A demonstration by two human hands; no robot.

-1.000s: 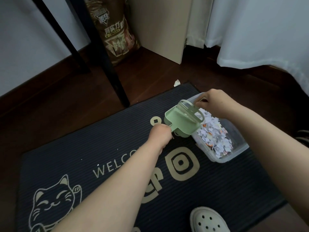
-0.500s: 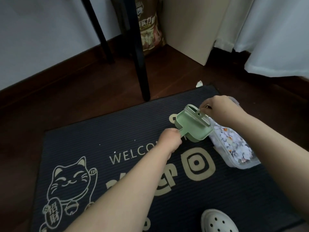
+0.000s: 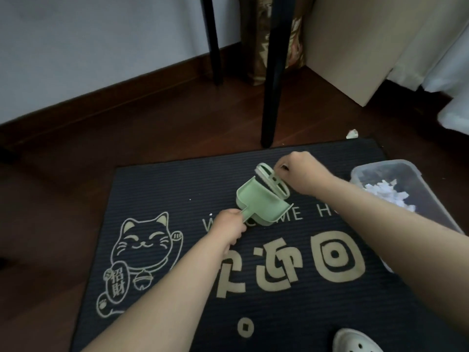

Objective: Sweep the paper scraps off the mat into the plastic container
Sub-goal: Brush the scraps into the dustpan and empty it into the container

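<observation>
Here, left hand, fingers tight around the dustpan handle; right hand, fingers around the brush, above the mat.

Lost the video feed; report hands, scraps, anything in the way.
Left hand grips dustpan handle, right hand holds brush. Scraps piled in plastic container, specks on mat. Table leg beside mat.

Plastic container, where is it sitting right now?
In the head view the plastic container sits at the far right, on the right part of the mat, just beyond the right hand and green dustpan, with white paper scraps inside.
</observation>
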